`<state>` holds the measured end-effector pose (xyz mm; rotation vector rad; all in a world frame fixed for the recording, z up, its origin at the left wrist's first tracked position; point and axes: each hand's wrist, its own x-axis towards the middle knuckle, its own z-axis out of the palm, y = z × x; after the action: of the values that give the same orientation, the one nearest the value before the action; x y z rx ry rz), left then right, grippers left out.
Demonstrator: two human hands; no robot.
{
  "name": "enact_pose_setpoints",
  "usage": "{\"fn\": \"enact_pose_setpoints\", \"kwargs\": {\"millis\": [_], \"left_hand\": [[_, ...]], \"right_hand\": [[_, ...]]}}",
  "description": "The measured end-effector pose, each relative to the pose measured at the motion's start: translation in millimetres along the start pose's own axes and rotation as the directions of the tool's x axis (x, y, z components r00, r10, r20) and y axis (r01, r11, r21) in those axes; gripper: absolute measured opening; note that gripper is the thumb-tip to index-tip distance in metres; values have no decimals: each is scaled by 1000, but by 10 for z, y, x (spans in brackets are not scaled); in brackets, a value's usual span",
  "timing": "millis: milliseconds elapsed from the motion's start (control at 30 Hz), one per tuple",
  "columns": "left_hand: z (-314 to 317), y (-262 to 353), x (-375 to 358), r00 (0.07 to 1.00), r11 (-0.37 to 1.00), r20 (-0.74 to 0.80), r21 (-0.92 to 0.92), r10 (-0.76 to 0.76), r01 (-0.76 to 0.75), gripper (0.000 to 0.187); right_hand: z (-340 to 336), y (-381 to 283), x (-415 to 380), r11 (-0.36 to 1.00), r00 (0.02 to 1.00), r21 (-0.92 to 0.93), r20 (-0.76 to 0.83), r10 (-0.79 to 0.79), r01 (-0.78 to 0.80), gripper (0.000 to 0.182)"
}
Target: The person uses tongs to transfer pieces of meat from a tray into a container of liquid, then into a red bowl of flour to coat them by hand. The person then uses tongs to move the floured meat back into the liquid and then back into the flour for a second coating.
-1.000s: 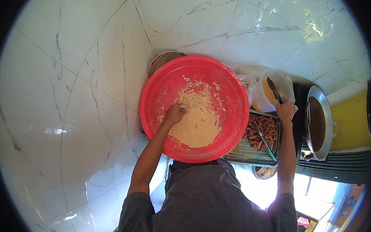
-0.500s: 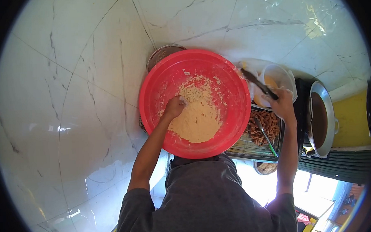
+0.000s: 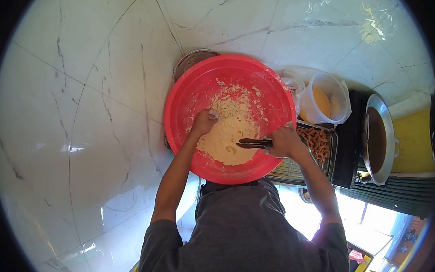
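Note:
A large red basin (image 3: 179, 151) holds pale flour (image 3: 227, 140), with crumbly bits towards its far side. Over the left part of the flour is my left hand (image 3: 205, 122), its fingers curled together; what they hold, if anything, is hidden. My right hand (image 3: 285, 142) is at the basin's right rim, closed round dark tongs (image 3: 255, 143). The tips of the tongs point left, over the flour. To the right of the basin, partly under my right forearm, a tray with a wire rack holds brown fried strips (image 3: 318, 141).
Behind the tray stands a clear plastic tub (image 3: 338, 100) with yellow-orange contents. Farther right, a wide metal pan (image 3: 387, 130) of brown liquid sits by a black stove. Another round container (image 3: 186, 62) shows behind the basin. Marbled tiles (image 3: 106, 92) lie to the left.
My right hand has moved left and nearer to me with the tongs, from beside the plastic tub to over the basin's right side. My left hand has barely moved.

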<state>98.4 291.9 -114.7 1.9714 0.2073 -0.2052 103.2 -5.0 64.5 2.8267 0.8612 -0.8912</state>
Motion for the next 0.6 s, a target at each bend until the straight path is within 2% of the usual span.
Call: {"fn": "enact_pose_setpoints", "kwargs": {"millis": [67,167,333,433,600], "left_hand": [[-12,34,-34,1000,1000,11,0,-18,18,16],[19,-32,7,999,1000,49,-30,5,-3,14],[51,13,35,992,989,100,-133,78,-65,15],[59,164,-31,995,942,100,-334,-10,43,17],[21,277,-66,990,930,133,-354,-52,96,21]], "right_hand": [[12,38,14,999,999,-43,-24,-24,23,40],[132,126,42,995,952,-52,-289,-97,85,38],[135,64,63,996,939,1,-334,-84,89,38],[179,32,103,995,924,19,-373,-83,97,42],[246,9,168,991,882,21,-460,-106,131,44]]}}
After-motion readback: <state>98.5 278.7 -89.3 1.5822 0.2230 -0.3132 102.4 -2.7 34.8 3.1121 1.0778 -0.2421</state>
